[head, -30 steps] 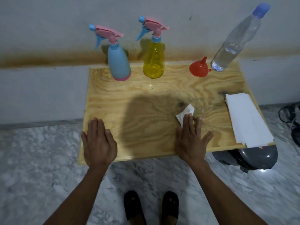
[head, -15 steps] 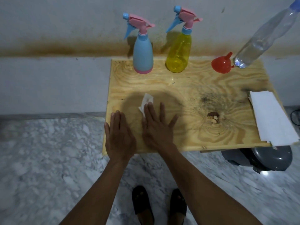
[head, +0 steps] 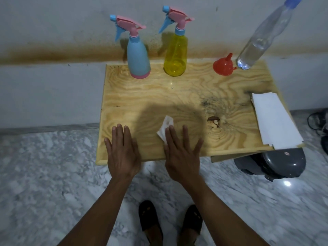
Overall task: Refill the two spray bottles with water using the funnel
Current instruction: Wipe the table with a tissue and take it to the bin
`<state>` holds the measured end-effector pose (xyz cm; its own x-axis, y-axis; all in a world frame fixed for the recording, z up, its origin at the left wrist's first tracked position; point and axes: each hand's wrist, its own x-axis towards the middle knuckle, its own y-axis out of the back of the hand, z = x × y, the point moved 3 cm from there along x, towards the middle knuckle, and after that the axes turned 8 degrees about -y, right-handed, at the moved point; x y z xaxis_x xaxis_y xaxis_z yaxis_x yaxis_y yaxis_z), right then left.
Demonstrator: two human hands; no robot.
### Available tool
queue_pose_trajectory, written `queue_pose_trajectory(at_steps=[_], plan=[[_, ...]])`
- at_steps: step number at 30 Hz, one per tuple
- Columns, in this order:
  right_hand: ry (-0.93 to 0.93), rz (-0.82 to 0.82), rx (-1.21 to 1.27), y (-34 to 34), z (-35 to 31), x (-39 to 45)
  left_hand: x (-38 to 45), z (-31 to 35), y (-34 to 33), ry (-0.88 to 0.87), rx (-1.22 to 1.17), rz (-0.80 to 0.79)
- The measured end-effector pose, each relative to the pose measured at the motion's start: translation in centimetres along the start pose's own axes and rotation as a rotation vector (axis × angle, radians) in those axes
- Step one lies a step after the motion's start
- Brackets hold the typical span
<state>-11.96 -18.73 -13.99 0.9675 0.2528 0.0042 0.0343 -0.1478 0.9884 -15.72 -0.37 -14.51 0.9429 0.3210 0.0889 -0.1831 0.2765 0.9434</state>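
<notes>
Spray bottles (head: 139, 55) stood capped at the board's (head: 195, 89) far edge
Right hand (head: 181, 153) is laid flat on what seems a tissue (head: 165, 127); left hand (head: 122, 151) is spread empty

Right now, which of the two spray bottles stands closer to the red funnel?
The yellow spray bottle. It stands between the blue spray bottle and the red funnel; the blue one is farther left.

Funnel (head: 224, 65) between bottles — on board (head: 186, 89)

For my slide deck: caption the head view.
Both hands flat on the wooden board, spray bottles capped, funnel untouched.
</notes>
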Motion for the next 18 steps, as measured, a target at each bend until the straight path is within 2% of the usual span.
queue_pose_trajectory(at_steps=[10,15,18], plan=[[-0.145,-0.014,-0.061,2.2,12.2,0.0,-1.7,7.6,-2.1,0.033,-0.025,-0.082],[-0.180,-0.075,-0.111,3.2,16.6,-1.0,-2.5,12.8,-2.4,0.003,-0.099,-0.199],[-0.284,-0.132,0.058,5.2,19.2,-1.6,-2.8,16.7,-2.4,-0.053,-0.163,-0.306]])
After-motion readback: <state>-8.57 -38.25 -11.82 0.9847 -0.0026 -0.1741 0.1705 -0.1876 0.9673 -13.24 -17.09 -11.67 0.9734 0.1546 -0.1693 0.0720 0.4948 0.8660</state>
